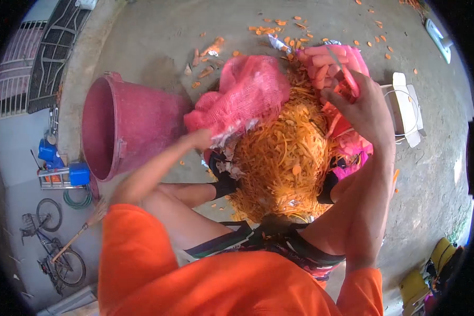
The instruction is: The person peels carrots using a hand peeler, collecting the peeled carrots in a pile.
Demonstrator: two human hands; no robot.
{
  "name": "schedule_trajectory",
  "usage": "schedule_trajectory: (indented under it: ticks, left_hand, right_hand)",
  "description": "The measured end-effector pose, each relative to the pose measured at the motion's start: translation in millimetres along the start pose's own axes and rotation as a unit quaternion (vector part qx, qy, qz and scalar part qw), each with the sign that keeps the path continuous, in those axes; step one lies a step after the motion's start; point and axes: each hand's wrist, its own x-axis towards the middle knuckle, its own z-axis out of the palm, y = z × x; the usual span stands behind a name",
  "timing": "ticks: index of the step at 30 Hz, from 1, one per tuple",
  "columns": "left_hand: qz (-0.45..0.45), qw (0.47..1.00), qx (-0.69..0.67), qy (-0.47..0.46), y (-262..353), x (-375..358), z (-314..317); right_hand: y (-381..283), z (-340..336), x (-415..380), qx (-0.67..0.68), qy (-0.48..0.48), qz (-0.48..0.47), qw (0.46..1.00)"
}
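Observation:
My left hand [200,138] is closed on the lower edge of a pink mesh sack [253,87], which lies bunched over the far left of the pile. Between my legs rises a big heap of orange carrot peelings [282,152]. My right hand [364,105] is at the far right of the heap, fingers wrapped round a knife [336,57] with a thin grey blade and what looks like a reddish handle. Just beyond it, several peeled carrots [324,60] lie on a second pink mesh sack [358,58].
A large pink tub [142,126] lies on its side at left. Carrot slices [282,22] and scraps are scattered over the concrete floor [163,31]. A white open box [403,108] sits at right. Farther left are a bicycle [60,242] and a blue container [79,174].

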Motion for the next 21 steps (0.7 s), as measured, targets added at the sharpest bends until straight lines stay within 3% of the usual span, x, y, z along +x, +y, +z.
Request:
schedule_trajectory:
  ticks: [1,3,4,6,8,9,10,11,12,15,16,18,19,21]
  left_hand:
    - [-0.001,1.000,-0.004,0.000,4,0,13]
    - [0.007,0.949,0.180,0.258,13,10,39]
    - [0.006,0.952,0.172,0.252,24,12,33]
    - [-0.008,0.997,0.067,-0.035,74,-1,-32]
    - [-0.043,0.996,0.043,-0.059,154,-22,-92]
    - [0.024,0.994,0.020,0.105,159,-5,-79]
    - [0.088,0.959,-0.004,0.268,160,15,-63]
    - [0.078,0.907,0.122,0.396,165,46,-52]
    - [0.062,0.820,0.243,0.515,161,84,-51]
    - [-0.008,0.786,0.199,0.585,108,197,-65]
    - [-0.007,0.788,0.199,0.583,81,235,-64]
    - [-0.027,0.919,-0.030,0.392,38,289,-58]
    - [-0.032,0.922,-0.031,0.385,48,285,-54]
    - [-0.092,0.922,-0.205,0.316,103,247,-78]
  right_hand:
    - [-1,-2,-1,0.004,0.003,0.027,1.000]
    - [7,-1,-2,-0.028,0.017,0.058,0.998]
    - [12,0,-3,-0.032,0.008,0.060,0.998]
    - [20,4,-5,-0.089,0.011,0.061,0.994]
    - [17,5,-2,-0.064,-0.013,0.087,0.994]
    - [19,7,-1,-0.063,-0.007,0.078,0.995]
    - [19,9,0,-0.063,-0.001,0.068,0.996]
    - [16,10,2,-0.066,-0.003,0.067,0.996]
    - [13,11,7,-0.078,-0.004,0.073,0.994]
    - [13,13,15,-0.061,-0.019,0.093,0.994]
    - [16,15,15,-0.027,-0.028,0.115,0.993]
    - [27,19,14,-0.057,0.011,0.076,0.995]
    - [24,16,16,-0.050,0.003,0.097,0.994]
    - [36,18,16,-0.020,0.020,0.085,0.996]
